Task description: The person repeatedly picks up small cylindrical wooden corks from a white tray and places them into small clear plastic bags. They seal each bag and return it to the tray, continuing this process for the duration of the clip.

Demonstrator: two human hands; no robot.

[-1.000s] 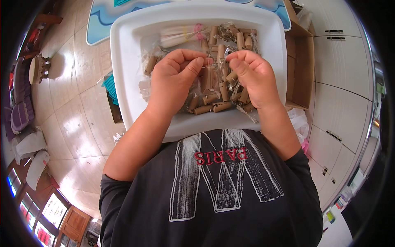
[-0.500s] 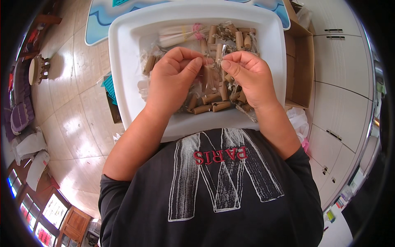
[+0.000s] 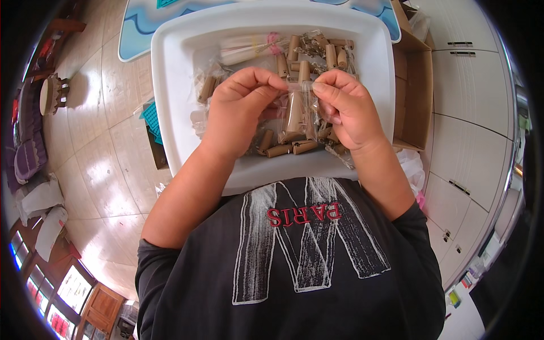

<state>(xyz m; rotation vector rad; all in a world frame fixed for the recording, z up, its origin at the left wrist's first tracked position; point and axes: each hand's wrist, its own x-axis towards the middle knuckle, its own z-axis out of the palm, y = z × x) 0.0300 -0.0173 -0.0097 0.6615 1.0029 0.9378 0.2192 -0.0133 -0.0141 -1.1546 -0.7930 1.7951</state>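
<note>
Between my hands hangs a small clear plastic bag [image 3: 294, 116] with a brown cylinder visible in or through it. My left hand [image 3: 241, 105] pinches one top corner of the bag between thumb and fingers. At the other top corner, my right hand [image 3: 351, 105] has its thumb and forefinger closed on the edge, with crinkled film showing below them. Under the hands, brown cardboard-like cylinders [image 3: 279, 151] with pale strings lie loosely in a white plastic tub [image 3: 386, 96]. Whether the bag's top is sealed is hard to make out.
A bundle of clear bags [image 3: 238, 50] with a pink tie [image 3: 273, 38] lies at the tub's far side. The tub rests over a blue-and-white patterned table [image 3: 133, 34]. To the right stand an open cardboard box [image 3: 416, 96] and white cabinets [image 3: 470, 85]; at left is a wooden stool [image 3: 52, 96].
The clear bag now hangs flatter and more openly between my hands, with its face turned up toward view. My right hand has shifted slightly right; the left stays nearly in place.
</note>
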